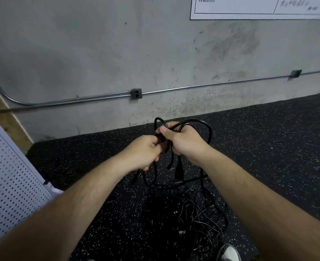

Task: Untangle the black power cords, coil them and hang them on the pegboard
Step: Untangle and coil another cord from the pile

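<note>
Both my hands are raised together over the floor, holding black power cords. My right hand (pixel 181 142) grips a looped black cord (pixel 205 123) that arcs above and to the right of it. My left hand (pixel 146 152) grips cord strands just left of it, the two hands touching. Plug ends (pixel 178 171) dangle below my hands. A tangled pile of black cords (pixel 185 213) lies on the floor underneath, joined to the held strands. The white pegboard (pixel 10 178) stands at the left edge, nothing on the part in view.
A grey concrete wall (pixel 117 53) faces me, with a metal conduit and an outlet box (pixel 136 93) low on it. The floor is black speckled rubber (pixel 268 147). A wooden panel (pixel 6 121) sits behind the pegboard. My shoe (pixel 228 253) shows at the bottom.
</note>
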{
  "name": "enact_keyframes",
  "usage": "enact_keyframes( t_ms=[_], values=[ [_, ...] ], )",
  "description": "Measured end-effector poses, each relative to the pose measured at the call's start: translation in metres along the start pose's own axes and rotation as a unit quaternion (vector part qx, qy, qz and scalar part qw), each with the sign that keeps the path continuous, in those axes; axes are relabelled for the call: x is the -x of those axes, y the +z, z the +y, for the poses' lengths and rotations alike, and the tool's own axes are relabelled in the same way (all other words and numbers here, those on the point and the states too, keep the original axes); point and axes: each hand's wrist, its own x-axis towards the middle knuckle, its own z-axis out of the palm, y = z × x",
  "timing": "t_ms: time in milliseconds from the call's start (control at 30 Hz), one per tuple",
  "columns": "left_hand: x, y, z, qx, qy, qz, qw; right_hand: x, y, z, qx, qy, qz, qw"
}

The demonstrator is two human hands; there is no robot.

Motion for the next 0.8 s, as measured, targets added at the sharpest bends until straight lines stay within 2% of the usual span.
enact_keyframes(
  t_ms=[133,233,300,367,433,500,567,700,800],
  values=[
    [0.007,-0.015,-0.005,-0.080,0.048,-0.025,0.995,-0.006,-0.020,0.003,0.020,0.009,0.077,0.997],
    [0.012,-0.029,-0.013,-0.065,0.067,-0.063,0.994,-0.011,-0.036,0.008,0.022,0.042,0.104,0.993],
    [0.012,-0.036,-0.022,0.006,0.083,-0.058,0.995,-0.012,-0.044,0.012,0.039,0.047,0.097,0.993],
    [0.011,-0.041,-0.034,0.183,0.098,-0.034,0.978,-0.013,-0.051,0.014,0.033,0.049,0.089,0.994],
    [0.009,-0.047,-0.045,0.360,0.120,-0.023,0.925,-0.015,-0.056,0.016,0.017,0.058,0.095,0.994],
    [0.007,-0.052,-0.051,0.463,0.139,-0.036,0.875,-0.017,-0.057,0.017,0.010,0.060,0.111,0.992],
    [0.006,-0.055,-0.052,0.503,0.149,-0.059,0.849,-0.017,-0.055,0.016,0.013,0.050,0.117,0.992],
    [0.007,-0.048,-0.046,0.492,0.151,-0.127,0.848,-0.010,-0.043,0.011,0.002,0.013,0.064,0.998],
    [0.009,-0.047,-0.035,0.518,0.122,-0.184,0.826,-0.004,-0.029,0.006,-0.021,-0.034,0.026,0.999]
  ],
)
